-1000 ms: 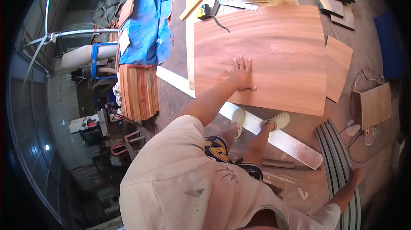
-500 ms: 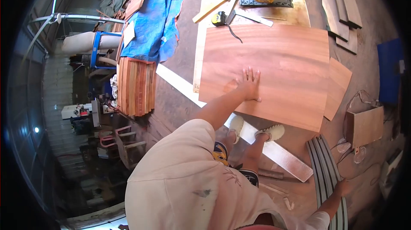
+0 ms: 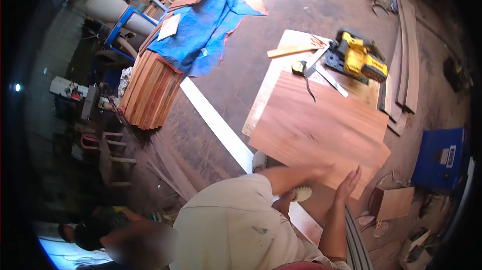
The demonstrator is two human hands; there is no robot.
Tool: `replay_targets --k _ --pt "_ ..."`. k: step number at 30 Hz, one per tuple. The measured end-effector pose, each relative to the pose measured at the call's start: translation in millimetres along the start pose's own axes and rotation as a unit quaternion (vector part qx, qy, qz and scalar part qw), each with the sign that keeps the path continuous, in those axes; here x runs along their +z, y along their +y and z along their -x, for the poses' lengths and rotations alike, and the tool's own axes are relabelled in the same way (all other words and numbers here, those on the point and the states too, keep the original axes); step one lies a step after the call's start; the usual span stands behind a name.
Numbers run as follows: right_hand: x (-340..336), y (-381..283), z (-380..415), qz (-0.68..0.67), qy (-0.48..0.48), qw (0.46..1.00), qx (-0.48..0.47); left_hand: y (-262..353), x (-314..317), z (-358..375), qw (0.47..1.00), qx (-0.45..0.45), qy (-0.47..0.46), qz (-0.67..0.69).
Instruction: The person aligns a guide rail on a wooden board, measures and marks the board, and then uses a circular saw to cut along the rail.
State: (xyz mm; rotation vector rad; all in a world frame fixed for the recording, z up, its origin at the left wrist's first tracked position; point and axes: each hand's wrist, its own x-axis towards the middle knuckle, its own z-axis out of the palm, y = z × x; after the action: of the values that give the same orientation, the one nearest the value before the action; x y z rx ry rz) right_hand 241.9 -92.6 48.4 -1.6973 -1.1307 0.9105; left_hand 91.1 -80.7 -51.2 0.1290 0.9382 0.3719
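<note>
A reddish-brown wooden panel [image 3: 311,119] lies on a pale board [image 3: 261,104], with another brown piece at its right end. Over the panel's near edge, my left hand [image 3: 321,171] is smeared by motion and its fingers are unclear. Close to its right, my right hand [image 3: 349,183] is raised with fingers stretched and nothing held. A yellow tape measure [image 3: 298,67] and a metal square [image 3: 331,80] rest at the panel's far edge. Behind them sits a yellow and black power saw [image 3: 357,59].
Stacked planks [image 3: 150,89] lie partly under a blue tarp [image 3: 193,34] at left. A long white strip [image 3: 216,122] crosses the floor. Grey slats [image 3: 354,240], a wooden box [image 3: 394,202] and a blue case [image 3: 439,157] are at right. Another person [image 3: 105,225] is at lower left.
My left hand has lifted from the panel and moved toward its near edge. My right hand has left the grey slats and come up beside it. The view has turned and shifted.
</note>
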Motion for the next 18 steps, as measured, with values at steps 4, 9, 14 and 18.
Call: replay_targets --k 4,9,14,18 --pt "49.1 -1.4 16.7 0.066 -0.308 0.922 -0.227 50.0 61.5 89.9 0.934 0.105 0.04 0.339" --pt "80.2 74.3 31.6 0.296 -0.386 0.872 0.055 186.9 -122.1 199.3 0.852 0.404 0.067 0.325" --pt "304.4 -131.2 67.5 -0.337 -0.353 0.798 0.354 121.2 -192.0 180.5 0.846 0.463 0.247 -0.097" --pt "415.2 -251.7 77.1 -0.236 -0.361 0.899 0.079 112.3 -244.0 260.1 0.871 0.393 0.232 0.178"
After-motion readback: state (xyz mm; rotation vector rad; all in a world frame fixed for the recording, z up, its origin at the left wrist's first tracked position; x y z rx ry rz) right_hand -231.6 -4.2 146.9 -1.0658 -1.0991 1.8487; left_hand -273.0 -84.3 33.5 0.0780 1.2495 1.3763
